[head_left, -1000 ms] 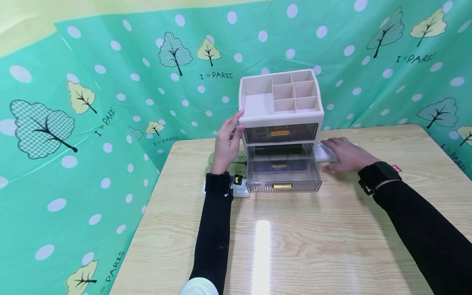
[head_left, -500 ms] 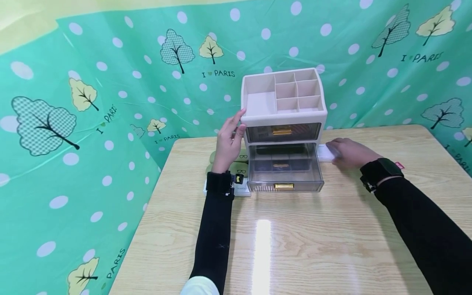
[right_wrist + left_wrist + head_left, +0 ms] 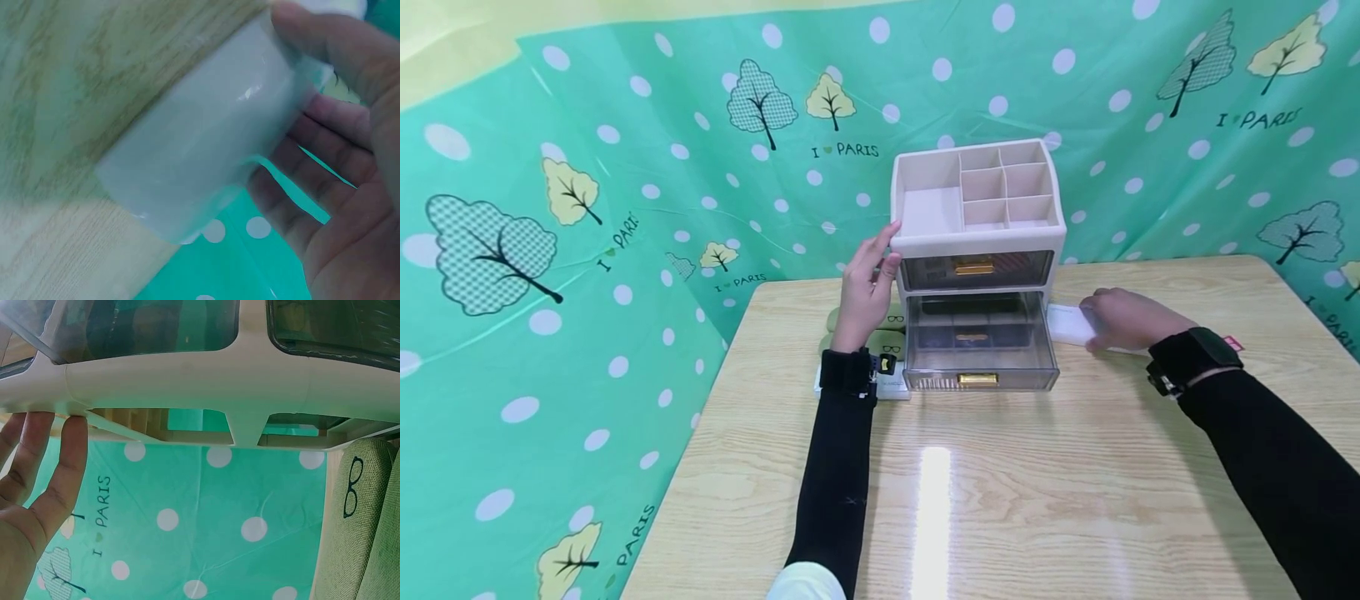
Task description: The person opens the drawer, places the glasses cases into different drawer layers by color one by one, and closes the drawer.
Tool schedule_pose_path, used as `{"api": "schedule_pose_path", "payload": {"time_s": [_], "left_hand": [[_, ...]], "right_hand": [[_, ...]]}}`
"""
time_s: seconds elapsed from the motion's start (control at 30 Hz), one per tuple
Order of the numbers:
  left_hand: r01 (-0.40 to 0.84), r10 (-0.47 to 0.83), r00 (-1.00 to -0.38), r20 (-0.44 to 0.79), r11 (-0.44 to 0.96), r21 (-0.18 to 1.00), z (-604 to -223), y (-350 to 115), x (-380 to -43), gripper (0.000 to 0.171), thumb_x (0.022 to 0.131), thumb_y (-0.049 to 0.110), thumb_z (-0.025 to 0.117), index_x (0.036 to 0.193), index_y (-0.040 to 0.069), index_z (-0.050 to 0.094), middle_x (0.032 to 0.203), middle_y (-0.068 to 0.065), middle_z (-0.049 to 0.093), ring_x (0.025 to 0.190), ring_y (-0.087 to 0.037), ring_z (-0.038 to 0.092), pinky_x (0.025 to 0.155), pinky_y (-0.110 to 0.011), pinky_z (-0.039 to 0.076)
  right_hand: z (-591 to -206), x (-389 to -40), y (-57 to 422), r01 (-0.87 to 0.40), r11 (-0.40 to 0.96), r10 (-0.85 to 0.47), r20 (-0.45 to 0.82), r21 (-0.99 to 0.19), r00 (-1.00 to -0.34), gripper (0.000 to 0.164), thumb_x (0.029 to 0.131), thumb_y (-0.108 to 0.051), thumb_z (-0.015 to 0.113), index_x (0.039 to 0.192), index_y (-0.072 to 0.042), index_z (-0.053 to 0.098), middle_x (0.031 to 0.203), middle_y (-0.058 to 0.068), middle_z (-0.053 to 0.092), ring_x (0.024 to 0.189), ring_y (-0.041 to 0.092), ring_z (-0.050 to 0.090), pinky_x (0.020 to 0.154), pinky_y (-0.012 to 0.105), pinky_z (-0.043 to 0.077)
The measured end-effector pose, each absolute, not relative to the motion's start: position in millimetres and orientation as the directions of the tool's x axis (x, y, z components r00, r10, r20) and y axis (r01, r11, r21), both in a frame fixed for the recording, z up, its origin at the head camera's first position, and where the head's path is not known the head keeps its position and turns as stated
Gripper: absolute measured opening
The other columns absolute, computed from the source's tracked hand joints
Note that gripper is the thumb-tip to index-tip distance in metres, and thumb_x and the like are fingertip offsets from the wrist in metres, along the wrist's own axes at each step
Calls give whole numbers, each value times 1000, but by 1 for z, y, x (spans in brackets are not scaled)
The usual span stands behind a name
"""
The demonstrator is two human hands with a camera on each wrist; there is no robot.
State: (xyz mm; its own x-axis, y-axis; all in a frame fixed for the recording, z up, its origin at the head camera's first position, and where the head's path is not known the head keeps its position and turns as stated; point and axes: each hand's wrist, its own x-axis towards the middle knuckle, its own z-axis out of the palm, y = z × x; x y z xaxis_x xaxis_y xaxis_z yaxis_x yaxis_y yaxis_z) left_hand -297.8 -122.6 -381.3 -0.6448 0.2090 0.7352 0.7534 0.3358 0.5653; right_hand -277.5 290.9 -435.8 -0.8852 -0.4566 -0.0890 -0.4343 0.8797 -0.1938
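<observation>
In the head view, a white desktop organizer (image 3: pixel 977 243) stands at the back of the table with its clear grey lower drawer (image 3: pixel 981 379) pulled out. My left hand (image 3: pixel 861 300) touches the organizer's left side with extended fingers; the left wrist view shows the fingertips against its white edge. To the right of the organizer, my right hand (image 3: pixel 1127 321) grips one end of a glossy white packet (image 3: pixel 1069 325). The right wrist view has the thumb on top of the packet (image 3: pixel 200 131) and the fingers along its far side, low over the wood.
Two green glasses cases (image 3: pixel 891 344) lie beside the organizer's left side, partly behind my left hand. A flat white item (image 3: pixel 891 385) sits in front of them. A small red tag (image 3: pixel 1233 342) shows by my right wrist. Green patterned cloth (image 3: pixel 655 167) hangs behind the table.
My right hand has moved a little to the right and toward me, and the white packet has shifted with it. The left hand stays against the organizer.
</observation>
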Motion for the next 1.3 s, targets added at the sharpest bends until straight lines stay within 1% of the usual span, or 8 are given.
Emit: {"api": "schedule_pose_path", "payload": {"time_s": [0.17, 0.3, 0.47, 0.63, 0.73, 0.93, 1.17, 1.3], "left_hand": [[746, 204, -654, 728, 334, 576, -380, -123, -296, 44, 105, 11, 55, 149, 13, 54, 132, -15, 62, 95, -24, 63, 70, -33, 56], [753, 210, -644, 736, 347, 560, -379, -123, -296, 45, 105, 11, 55, 150, 14, 53, 133, -15, 62, 95, -23, 62, 69, -33, 55], [755, 215, -639, 738, 358, 550, -380, -123, -297, 45, 106, 13, 55, 151, 15, 52, 134, -16, 61, 96, -23, 62, 70, -32, 56], [751, 219, -646, 731, 353, 558, -381, -123, -297, 45, 107, 22, 52, 151, 16, 52, 134, -16, 61, 96, -23, 62, 70, -31, 56], [745, 219, -654, 724, 350, 568, -380, -123, -296, 46, 107, 28, 50, 152, 17, 51, 134, -14, 61, 96, -23, 62, 70, -30, 56], [737, 217, -664, 716, 349, 578, -381, -123, -297, 47, 107, 33, 49, 152, 18, 51, 135, -14, 61, 100, -23, 63, 72, -30, 58], [746, 221, -653, 725, 352, 565, -381, -122, -299, 47, 108, 33, 49, 151, 18, 52, 134, -14, 61, 99, -23, 63, 71, -30, 58], [750, 219, -646, 731, 357, 556, -381, -122, -298, 50, 107, 41, 46, 152, 18, 52, 133, -15, 62, 97, -23, 63, 70, -30, 58]], "right_hand": [[-427, -267, 295, -430, 874, -459, -94, -226, -884, 66, 80, -28, 88, 123, 14, 62, 108, 22, 67, 92, 28, 63, 82, 49, 54], [-412, -256, 297, -435, 861, -460, -38, -262, -887, 63, 81, -28, 87, 124, 12, 63, 109, 21, 68, 89, 26, 61, 77, 44, 53], [-387, -242, 293, -439, 848, -445, 49, -296, -894, 59, 80, -27, 89, 123, 7, 67, 109, 17, 69, 89, 24, 60, 74, 40, 51], [-356, -226, 286, -441, 855, -426, 114, -273, -897, 60, 77, -27, 90, 124, 2, 68, 108, 14, 67, 86, 23, 55, 67, 35, 47], [-342, -219, 283, -474, 846, -447, 158, -244, -880, 60, 74, -25, 90, 123, 1, 69, 104, 13, 66, 83, 23, 54, 63, 34, 45], [-325, -210, 279, -520, 834, -480, 219, -184, -849, 61, 67, -21, 91, 119, 3, 71, 102, 14, 68, 83, 24, 56, 63, 35, 46], [-309, -201, 276, -523, 834, -485, 220, -177, -847, 64, 66, -21, 92, 122, 2, 71, 107, 15, 68, 86, 26, 56, 62, 36, 45], [-299, -195, 270, -552, 816, -506, 250, -169, -825, 63, 65, -20, 93, 121, -1, 72, 106, 13, 68, 86, 25, 55, 62, 36, 45]]}}
